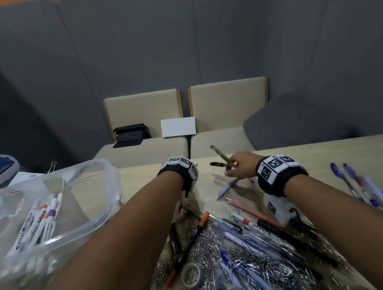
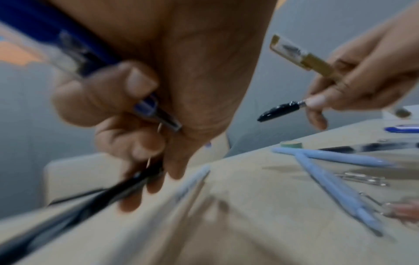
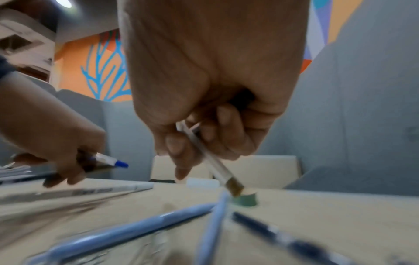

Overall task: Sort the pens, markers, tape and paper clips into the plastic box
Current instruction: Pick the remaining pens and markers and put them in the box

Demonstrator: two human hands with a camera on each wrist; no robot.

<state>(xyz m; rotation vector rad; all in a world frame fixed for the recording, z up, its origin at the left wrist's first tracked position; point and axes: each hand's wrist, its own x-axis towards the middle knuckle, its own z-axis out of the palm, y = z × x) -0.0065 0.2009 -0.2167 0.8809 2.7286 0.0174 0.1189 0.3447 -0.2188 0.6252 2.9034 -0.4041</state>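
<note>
We take this for an office lounge or meeting nook. Beyond our fingertips [image 1: 227,173], grey padded wall panels [image 1: 202,53] rise behind beige upholstered bench seats [image 1: 208,143]. Under our fingers lies a pale wooden table [image 1: 322,153] strewn with stationery. Above the fingers, the right wrist view shows an orange wall mural [image 3: 99,71] with blue branching shapes.
</note>
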